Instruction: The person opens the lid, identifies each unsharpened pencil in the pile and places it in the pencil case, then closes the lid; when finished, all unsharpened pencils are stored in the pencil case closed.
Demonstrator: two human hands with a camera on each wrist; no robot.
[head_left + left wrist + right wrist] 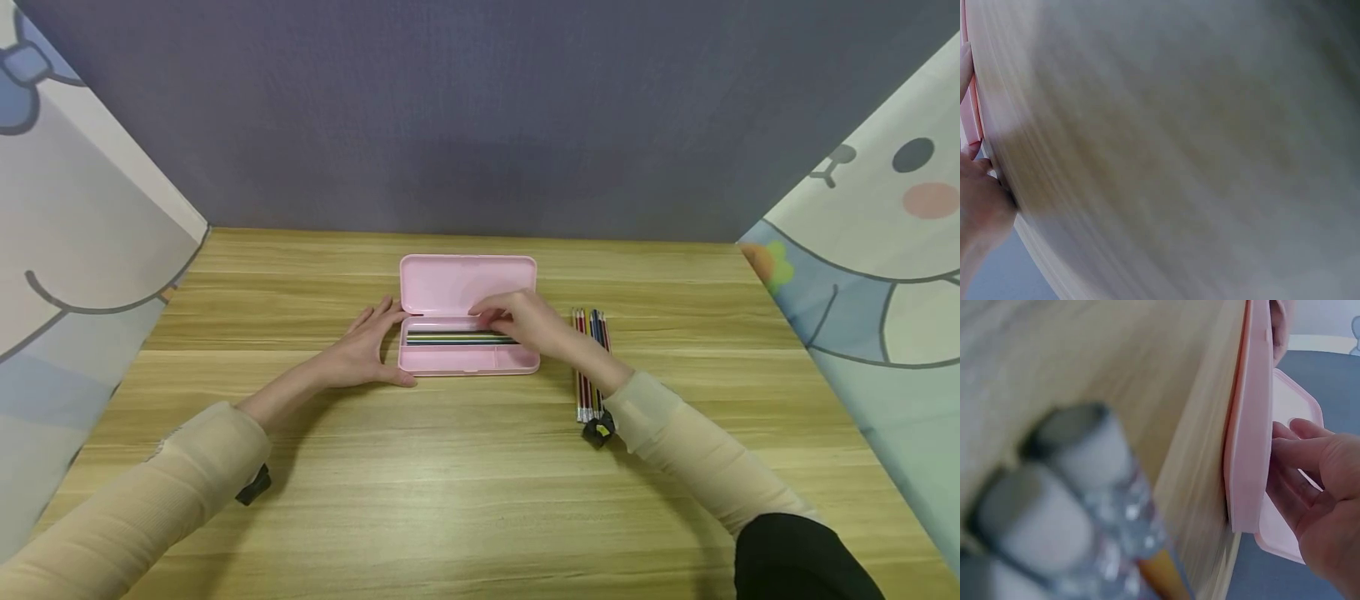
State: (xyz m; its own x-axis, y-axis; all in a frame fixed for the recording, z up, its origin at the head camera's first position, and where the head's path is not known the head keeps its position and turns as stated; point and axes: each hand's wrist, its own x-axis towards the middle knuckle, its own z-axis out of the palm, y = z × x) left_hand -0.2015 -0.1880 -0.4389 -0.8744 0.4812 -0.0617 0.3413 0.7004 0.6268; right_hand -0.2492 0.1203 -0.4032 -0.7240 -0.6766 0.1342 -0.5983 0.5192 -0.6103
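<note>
Case [446, 360]: on surface [450, 483], between hands, lid [442, 283] open.
Left hand [362, 353]: fingers spread apart at case's left end, thumb by near corner.
Right hand [528, 321]: fingers bent over the tray's right part; grip on a pencil: can't tell.
Inner pencils [438, 338]: lengthwise in far compartment, right ends under right fingers.
Outer pencils [581, 367]: bunched right of case, below right forearm.

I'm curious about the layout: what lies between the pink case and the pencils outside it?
Bare wooden tabletop, with the right wrist above part of it; the head view shows this strip between the pink case and the loose pencils.
</note>
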